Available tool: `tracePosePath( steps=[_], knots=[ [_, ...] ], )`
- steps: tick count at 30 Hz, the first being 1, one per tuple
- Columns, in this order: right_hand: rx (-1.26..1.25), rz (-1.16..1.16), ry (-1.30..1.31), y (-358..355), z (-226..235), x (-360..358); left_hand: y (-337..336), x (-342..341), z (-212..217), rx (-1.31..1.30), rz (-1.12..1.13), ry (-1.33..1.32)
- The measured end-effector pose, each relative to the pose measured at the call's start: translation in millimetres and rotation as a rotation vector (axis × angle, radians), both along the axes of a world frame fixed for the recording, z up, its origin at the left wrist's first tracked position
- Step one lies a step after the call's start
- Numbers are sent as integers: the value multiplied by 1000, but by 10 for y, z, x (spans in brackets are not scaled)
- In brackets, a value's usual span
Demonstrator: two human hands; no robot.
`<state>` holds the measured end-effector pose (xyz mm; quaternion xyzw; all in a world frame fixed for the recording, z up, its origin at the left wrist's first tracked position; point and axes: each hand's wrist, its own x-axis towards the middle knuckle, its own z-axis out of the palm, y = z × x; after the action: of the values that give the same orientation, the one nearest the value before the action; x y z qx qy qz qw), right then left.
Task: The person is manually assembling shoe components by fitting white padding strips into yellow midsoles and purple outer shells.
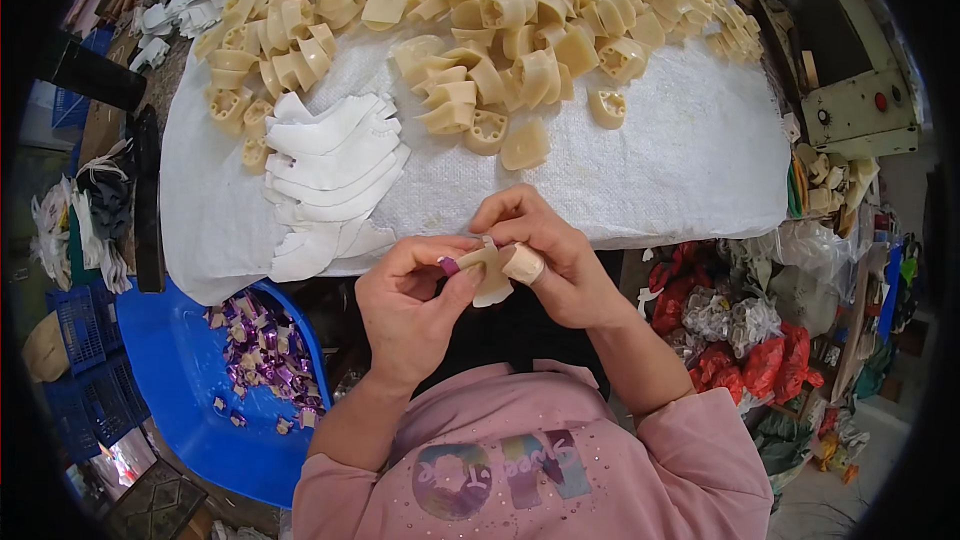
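Note:
In front of my chest, both hands meet at a small pale cream piece (493, 286); most of it is covered by fingers, so its full shape cannot be told. My left hand (405, 295) pinches its left side between thumb and fingers, and a bit of shiny purple (449, 266) shows there. My right hand (560, 265) is closed on the upper right side, its thumb wrapped in a tan cover (523, 264). Just beyond lie overlapping white cut sheets (335, 170) with curved edges. Several beige plastic shoe heels (540, 75) are heaped farther back.
White woven cloth (690, 150) covers the table. At lower left, a blue basin (175, 380) holds many purple and cream scraps (265, 355). Red and clear plastic bags (740, 340) are piled at right, below a pale green machine (860, 110). Blue crates (95, 360) stand far left.

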<state>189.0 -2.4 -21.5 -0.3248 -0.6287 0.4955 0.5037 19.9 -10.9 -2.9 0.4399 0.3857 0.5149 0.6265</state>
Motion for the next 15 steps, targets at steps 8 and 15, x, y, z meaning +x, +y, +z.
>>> tracePosePath(
  steps=[8, 15],
  knots=[
    [-155, -120, 43, -22, 137, -100, 39, 28, 49, 4, 23, 22],
    [248, -258, -264, -11, 94, -78, 31, 10, 134, 483, 169, 696]
  ],
)
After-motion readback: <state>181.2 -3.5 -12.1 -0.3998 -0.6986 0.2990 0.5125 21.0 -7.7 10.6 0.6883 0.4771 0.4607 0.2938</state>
